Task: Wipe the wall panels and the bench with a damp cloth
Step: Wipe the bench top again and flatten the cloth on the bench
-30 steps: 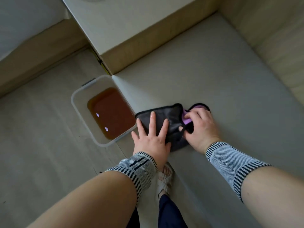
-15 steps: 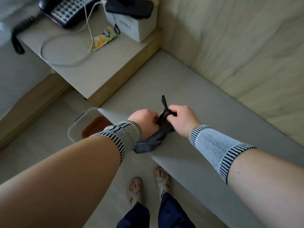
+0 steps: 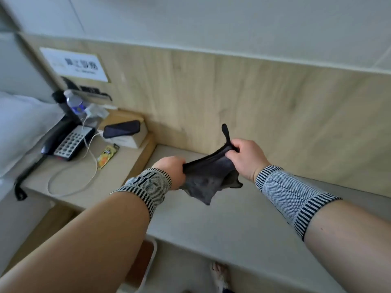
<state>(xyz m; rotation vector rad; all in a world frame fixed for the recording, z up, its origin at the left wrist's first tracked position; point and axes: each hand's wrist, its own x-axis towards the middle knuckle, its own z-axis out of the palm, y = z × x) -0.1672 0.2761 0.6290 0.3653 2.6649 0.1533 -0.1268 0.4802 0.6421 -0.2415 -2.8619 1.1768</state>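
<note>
A dark grey cloth (image 3: pixel 208 179) hangs in the air above the grey bench (image 3: pixel 228 218), stretched between both hands. My left hand (image 3: pixel 172 171) grips its left edge in a fist. My right hand (image 3: pixel 246 158) pinches its upper right edge, and a small loop of the cloth sticks up above the fingers. The cloth's lower corner dangles toward the bench. The light wooden wall panel (image 3: pixel 243 98) rises directly behind the hands. Both wrists wear striped knit sleeves.
Left of the bench is a wooden side table (image 3: pixel 84 178) holding a black phone (image 3: pixel 67 142), a white cable, a yellow packet (image 3: pixel 106 155), a tissue box (image 3: pixel 127 132) and a water bottle (image 3: pixel 75 103). A plastic bin (image 3: pixel 146 263) with brown water stands on the floor below.
The cloth went from lying flat on the bench to being lifted and pulled taut between both hands. My view tilted up from the floor and bin to the wall panel.
</note>
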